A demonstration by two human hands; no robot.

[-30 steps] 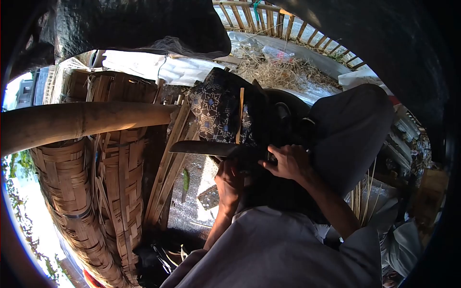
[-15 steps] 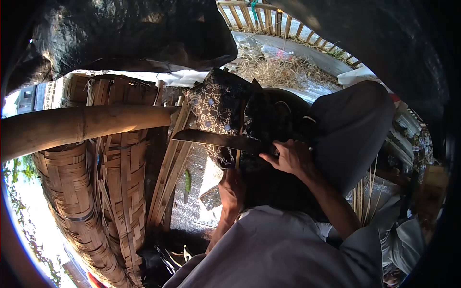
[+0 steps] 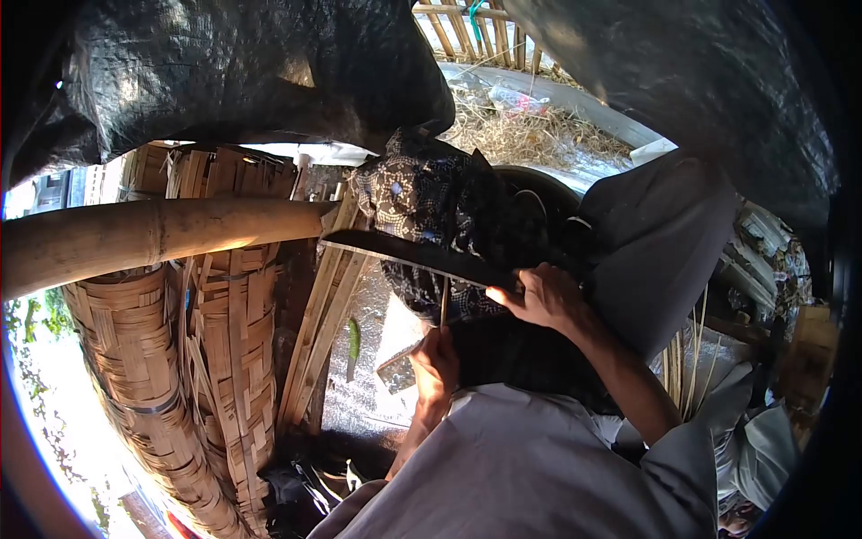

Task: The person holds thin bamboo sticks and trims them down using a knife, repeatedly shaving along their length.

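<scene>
My right hand (image 3: 546, 298) is closed around the handle end of a long machete (image 3: 404, 251), the handle itself mostly hidden by the fingers. The dark blade points left across my lap, its lower edge catching light. Pinched in my left hand (image 3: 435, 361) is a thin bamboo strip (image 3: 444, 304), which rises to the blade's underside; whether they touch I cannot tell. Beneath the blade, a dark cloth with a pale flower pattern (image 3: 395, 193) covers my leg.
A thick bamboo pole (image 3: 162, 229) juts in from the left, its end near the machete tip. Tall woven bamboo baskets (image 3: 121, 337) and leaning split slats (image 3: 314, 337) stand at left. Dark sheeting (image 3: 260, 72) hangs overhead. Dry straw (image 3: 530, 135) lies beyond my knees.
The machete blade has tilted and its handle end sits slightly lower. The strip's upper part, seen above the blade before, no longer shows there. My left hand has moved slightly down.
</scene>
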